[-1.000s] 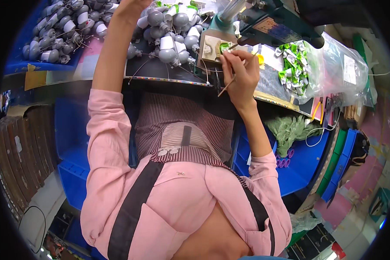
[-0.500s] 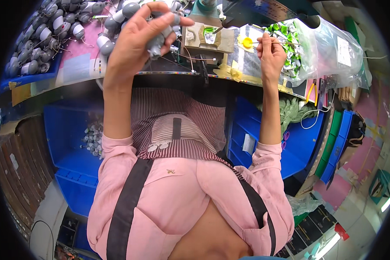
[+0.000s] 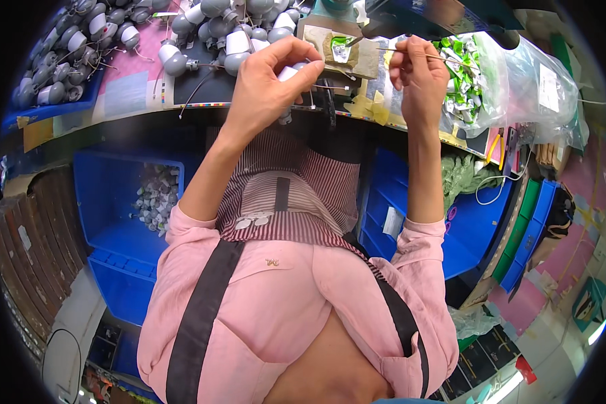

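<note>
My left hand (image 3: 269, 87) is closed round a white-and-grey bulb-shaped part (image 3: 287, 73) at the bench's front edge. Fingers cover most of this part; a thin wire with a small white plug sticks out to its right. My right hand (image 3: 421, 84) pinches a thin stick (image 3: 454, 62), its left tip pointing toward the block fixture (image 3: 365, 59). In the fixture's recess lies a small green-and-white piece (image 3: 341, 49). Behind my left hand, several similar grey-and-white parts (image 3: 238, 43) with wires are heaped on the bench.
More grey-and-white parts fill a blue tray (image 3: 20, 121) at far left. Green-and-white pieces (image 3: 461, 87) spill beside a clear plastic bag (image 3: 528, 81) on the right. A dark machine arm (image 3: 438, 17) overhangs the fixture. Yellow-handled pliers (image 3: 494, 147) lie at the right edge.
My left hand has come down and right, turning the held part toward the bench edge. The stick's tip has moved up from the yellow dish, now hidden behind my right hand.
</note>
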`<state>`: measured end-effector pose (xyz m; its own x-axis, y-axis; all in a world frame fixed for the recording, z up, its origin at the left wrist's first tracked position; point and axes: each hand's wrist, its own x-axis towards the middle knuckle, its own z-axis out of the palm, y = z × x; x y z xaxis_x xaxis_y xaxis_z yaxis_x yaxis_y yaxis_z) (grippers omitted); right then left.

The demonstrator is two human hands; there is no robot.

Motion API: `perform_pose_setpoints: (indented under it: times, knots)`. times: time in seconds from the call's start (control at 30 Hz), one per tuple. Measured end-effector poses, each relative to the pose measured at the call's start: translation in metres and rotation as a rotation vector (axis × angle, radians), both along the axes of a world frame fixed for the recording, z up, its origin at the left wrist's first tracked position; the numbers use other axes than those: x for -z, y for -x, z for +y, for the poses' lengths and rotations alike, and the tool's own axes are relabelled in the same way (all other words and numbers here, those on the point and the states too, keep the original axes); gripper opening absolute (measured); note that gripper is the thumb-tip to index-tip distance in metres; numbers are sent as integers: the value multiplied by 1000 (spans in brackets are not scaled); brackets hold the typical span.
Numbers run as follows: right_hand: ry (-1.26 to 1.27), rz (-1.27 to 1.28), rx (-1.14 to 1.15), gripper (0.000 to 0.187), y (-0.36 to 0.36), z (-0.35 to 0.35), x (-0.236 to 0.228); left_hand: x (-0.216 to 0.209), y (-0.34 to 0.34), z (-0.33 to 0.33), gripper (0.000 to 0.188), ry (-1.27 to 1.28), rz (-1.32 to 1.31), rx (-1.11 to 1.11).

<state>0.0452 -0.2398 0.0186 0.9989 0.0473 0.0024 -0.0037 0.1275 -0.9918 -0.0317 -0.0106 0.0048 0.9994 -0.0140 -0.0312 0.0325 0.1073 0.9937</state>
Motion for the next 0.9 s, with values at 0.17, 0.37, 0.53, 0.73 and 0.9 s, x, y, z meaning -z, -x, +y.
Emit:
perform_pose_setpoints:
  times: [0.17,0.37,0.53,0.73,0.9]
  knots:
    - [214,-84,-69,28,10,35,6,-3,3,-8,18,-268,-99,-173]
    - [544,-310,-84,36,11,41,9,1,-2,-16,18,-304,-163,-255]
    - [503,-289,-79,29,16,45,6,4,-7,-22,17,-398,-204,-318]
    - [512,-328,-37,36,15,46,9,6,-16,-27,17,-405,-217,-336]
    - [173,-8,-132,31,7,32,-17,10,-18,-25,17,-439,-235,-338]
